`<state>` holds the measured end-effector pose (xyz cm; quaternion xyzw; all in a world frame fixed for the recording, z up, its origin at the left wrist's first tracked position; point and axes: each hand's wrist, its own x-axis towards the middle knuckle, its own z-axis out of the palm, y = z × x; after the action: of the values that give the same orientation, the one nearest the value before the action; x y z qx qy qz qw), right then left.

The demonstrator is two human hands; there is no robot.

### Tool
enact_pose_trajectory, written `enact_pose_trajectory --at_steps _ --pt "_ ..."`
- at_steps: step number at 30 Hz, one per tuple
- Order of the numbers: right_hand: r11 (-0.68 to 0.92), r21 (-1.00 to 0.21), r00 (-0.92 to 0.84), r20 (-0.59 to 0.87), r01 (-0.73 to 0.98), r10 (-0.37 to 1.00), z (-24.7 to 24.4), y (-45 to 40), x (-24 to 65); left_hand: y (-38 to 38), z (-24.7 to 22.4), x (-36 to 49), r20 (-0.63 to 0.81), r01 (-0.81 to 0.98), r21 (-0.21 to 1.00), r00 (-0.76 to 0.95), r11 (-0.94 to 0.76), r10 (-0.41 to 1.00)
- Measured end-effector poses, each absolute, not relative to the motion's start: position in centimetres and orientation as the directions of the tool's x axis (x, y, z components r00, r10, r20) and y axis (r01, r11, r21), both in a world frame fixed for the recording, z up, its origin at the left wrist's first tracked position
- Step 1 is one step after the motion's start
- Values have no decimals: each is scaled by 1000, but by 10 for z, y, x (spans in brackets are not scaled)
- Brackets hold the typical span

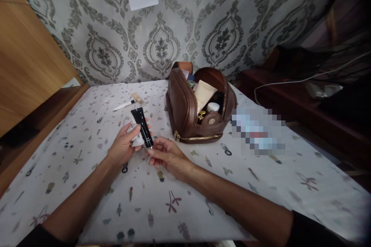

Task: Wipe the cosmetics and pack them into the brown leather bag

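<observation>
A glossy black squeeze tube (142, 126) is tilted above the patterned cloth, its narrow end toward me. My left hand (124, 143) is closed around the tube, with a crumpled white tissue (137, 138) also in its grip. At the tube's lower end, the fingers of my right hand (168, 156) are closed on the cap (151, 147). To the right stands a brown leather cosmetic bag (185, 104), unzipped, with a cream-coloured tube (205, 93) and a white-lidded jar (213, 107) inside.
Beyond my left hand lie a white pen-like stick (123, 105) and a small beige tube (137, 98). A blurred-out item (257, 129) is right of the bag. A wooden panel (31, 46) borders the left; a white cable (290, 82) runs along the dark right side.
</observation>
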<state>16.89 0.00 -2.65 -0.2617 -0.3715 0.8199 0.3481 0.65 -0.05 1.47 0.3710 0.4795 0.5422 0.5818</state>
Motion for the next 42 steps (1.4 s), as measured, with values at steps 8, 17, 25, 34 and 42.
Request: enact_pose_trajectory --at_steps 8,17,25,34,42 --pt "-479 -756 -587 -157 -446 794 -22 0 169 -7 17 7 -159 -80 981 189 176 969" --pt "-265 -894 -404 -107 -361 909 -13 -3 174 -11 8 -3 -268 7 963 -40 269 962" --pt "-21 -950 -291 75 -312 954 -1 -3 177 -12 11 -7 -183 317 941 190 116 965" --pt "-15 -919 -345 133 -393 929 19 -5 188 -11 18 -3 -187 260 963 463 69 866" --pt "130 -961 -436 228 -244 871 49 -11 232 -5 25 3 -207 322 940 278 113 938"
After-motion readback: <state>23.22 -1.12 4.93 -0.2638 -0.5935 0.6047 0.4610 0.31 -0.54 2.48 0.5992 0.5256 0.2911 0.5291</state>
